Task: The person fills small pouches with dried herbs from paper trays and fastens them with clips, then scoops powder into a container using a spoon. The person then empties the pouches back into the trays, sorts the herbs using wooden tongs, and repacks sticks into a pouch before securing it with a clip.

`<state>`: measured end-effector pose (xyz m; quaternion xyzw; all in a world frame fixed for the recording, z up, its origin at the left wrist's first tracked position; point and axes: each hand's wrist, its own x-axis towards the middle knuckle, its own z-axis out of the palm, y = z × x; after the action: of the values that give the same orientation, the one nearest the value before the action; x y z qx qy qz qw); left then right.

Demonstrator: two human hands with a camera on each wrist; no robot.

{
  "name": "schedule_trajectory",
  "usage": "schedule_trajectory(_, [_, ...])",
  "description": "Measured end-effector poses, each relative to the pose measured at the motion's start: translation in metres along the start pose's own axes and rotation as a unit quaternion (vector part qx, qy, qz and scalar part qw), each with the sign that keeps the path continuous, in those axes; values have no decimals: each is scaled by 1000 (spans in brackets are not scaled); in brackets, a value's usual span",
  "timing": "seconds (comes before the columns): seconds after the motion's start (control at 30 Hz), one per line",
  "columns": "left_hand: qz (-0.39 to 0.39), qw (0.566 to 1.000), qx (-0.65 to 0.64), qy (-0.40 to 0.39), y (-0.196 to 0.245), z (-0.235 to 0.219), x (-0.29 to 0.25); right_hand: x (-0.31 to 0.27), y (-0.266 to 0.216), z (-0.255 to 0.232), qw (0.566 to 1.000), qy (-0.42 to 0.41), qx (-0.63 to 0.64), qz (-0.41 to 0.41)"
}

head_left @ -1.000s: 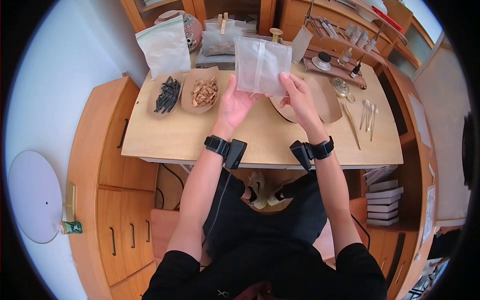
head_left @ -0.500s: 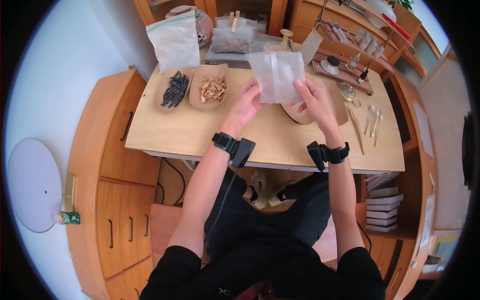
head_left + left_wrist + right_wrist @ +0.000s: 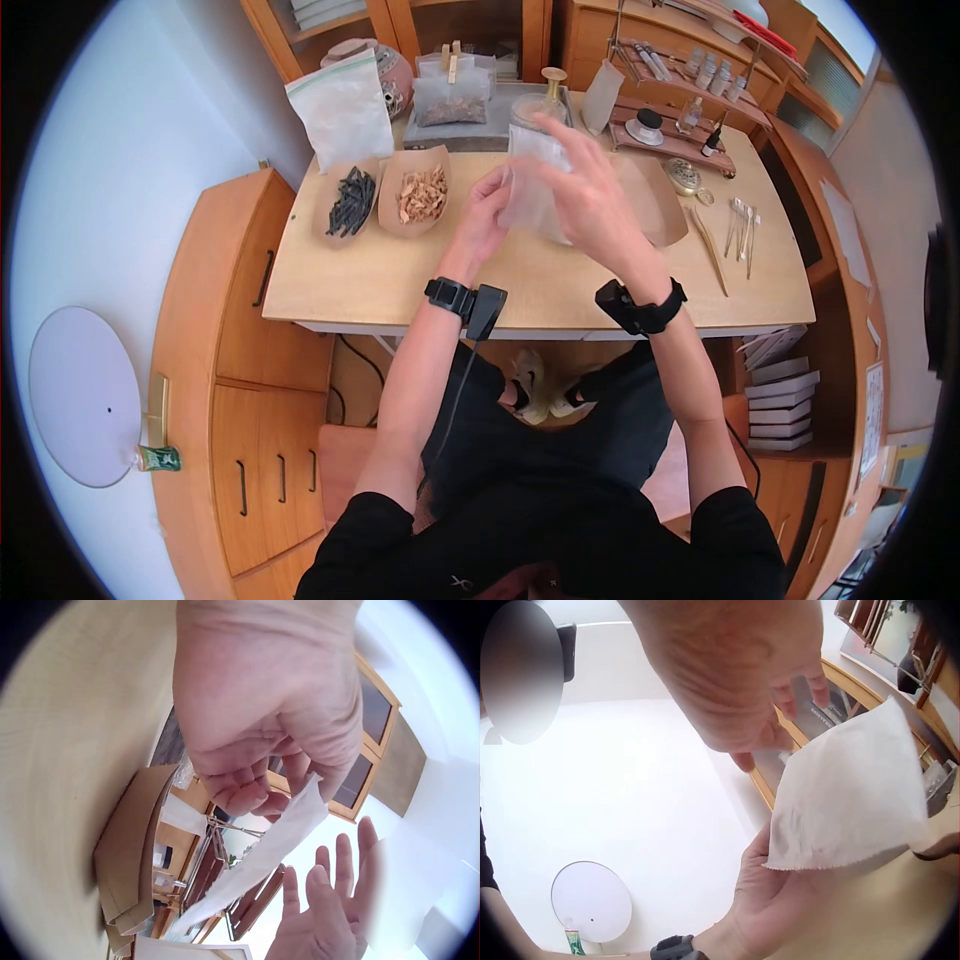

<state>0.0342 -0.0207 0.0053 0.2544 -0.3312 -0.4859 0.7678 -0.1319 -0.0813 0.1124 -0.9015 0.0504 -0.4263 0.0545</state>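
A white, thin, see-through pouch (image 3: 530,200) hangs above the table in front of me. My left hand (image 3: 484,216) pinches it at one edge between thumb and fingers; in the left wrist view the pouch (image 3: 262,855) shows nearly edge-on. My right hand (image 3: 598,205) is raised beside the pouch, its fingers spread and overlapping it in the head view. From the left wrist, the right hand (image 3: 326,907) shows straight fingers apart from the pouch. The right wrist view shows the flat face of the pouch (image 3: 847,787), with a jagged lower edge.
Left of the hands are kraft paper trays of dark sticks (image 3: 350,203) and wood chips (image 3: 423,193). Behind stand a zip bag (image 3: 343,115) and a clipped pouch (image 3: 450,105). A kraft tray (image 3: 660,205), a curved wooden tool (image 3: 708,252), thin tools (image 3: 740,235) and a bottle rack (image 3: 670,150) lie rightward.
Earlier both hands held the pouch spread flat. The right hand has since let go and risen with fingers spread; the left still pinches the pouch, now turned more edge-on.
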Motion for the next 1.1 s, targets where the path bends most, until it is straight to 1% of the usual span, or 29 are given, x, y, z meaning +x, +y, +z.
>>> schedule_trajectory(0.07, [-10, 999, 35, -7, 1, -4, -1, 3, -3, 0, 998, -50, -24, -21])
schedule_trajectory(0.13, [-24, 997, 69, -11, 7, -2, -7, 3, 2, -2, 998, -40, -34, -24])
schedule_trajectory(0.2, [-45, 983, 175, -25, 29, 17, -17, 0, 3, -6, 998, -34, -41, -29])
schedule_trajectory(0.23, [-47, 983, 177, -26, 40, 22, -18, -1, 2, -9, 998, -40, -44, -23])
schedule_trajectory(0.3, [-69, 942, 323, -54, 60, 31, -19, -7, 1, -11, 998, -44, -45, -14])
schedule_trajectory(0.33, [-72, 941, 326, -55, 67, 35, -20, -11, 0, -11, 998, -49, -36, -14])
schedule_trajectory(0.4, [-104, 895, 431, -52, 80, 40, -18, -15, -3, -11, 998, -51, -28, -14])
schedule_trajectory(0.43, [-105, 893, 434, -53, 83, 37, -16, -18, -4, -10, 998, -59, -27, -20])
schedule_trajectory(0.5, [-75, 838, 534, -80, 86, 30, -11, -27, -12, -9, 997, -64, -23, -23])
schedule_trajectory(0.53, [-77, 836, 538, -79, 89, 37, -13, -32, -17, -9, 996, -88, 12, 6])
schedule_trajectory(0.57, [-64, 786, 611, -66, 94, 48, -15, -35, -22, -7, 992, -111, 48, 33])
schedule_trajectory(0.6, [-52, 730, 679, -51, 97, 55, -18, -37, -24, -5, 992, -108, 53, 32])
schedule_trajectory(0.63, [-53, 727, 683, -49, 94, 57, -19, -40, -26, -3, 987, -137, 64, 48])
schedule_trajectory(0.67, [-35, 728, 684, -42, 89, 57, -20, -43, -27, 0, 981, -166, 76, 64])
schedule_trajectory(0.7, [-17, 729, 684, -37, 87, 56, -23, -45, -28, 1, 981, -163, 81, 63])
schedule_trajectory(0.73, [-18, 725, 687, -36, 88, 55, -26, -47, -29, 3, 979, -159, 95, 84])
schedule_trajectory(0.77, [14, 744, 665, -69, 89, 55, -29, -50, -29, 3, 976, -155, 108, 104])
schedule_trajectory(0.8, [48, 760, 640, -101, 89, 54, -32, -54, -27, 5, 977, -152, 110, 103])
schedule_trajectory(0.83, [47, 758, 642, -101, 93, 51, -35, -59, -24, 9, 976, -122, 129, 129])
schedule_trajectory(0.87, [38, 790, 608, -74, 101, 45, -39, -64, -23, 11, 972, -93, 148, 156])
schedule_trajectory(0.9, [29, 819, 572, -47, 109, 36, -43, -69, -22, 13, 972, -92, 150, 157])
schedule_trajectory(0.97, [24, 805, 593, 21, 127, -5, -47, -77, -20, 12, 951, -47, 216, 215])
schedule_trajectory(1.0, [36, 781, 619, 79, 134, -33, -50, -80, -20, 9, 951, -45, 217, 215])
schedule_trajectory(1.03, [48, 753, 641, 136, 142, -58, -53, -82, -20, 6, 937, -27, 238, 254])
schedule_trajectory(1.07, [48, 752, 643, 134, 150, -79, -59, -85, -20, 3, 920, -10, 260, 293])
schedule_trajectory(1.1, [40, 673, 718, 172, 158, -98, -68, -88, -17, 3, 919, -8, 261, 294])
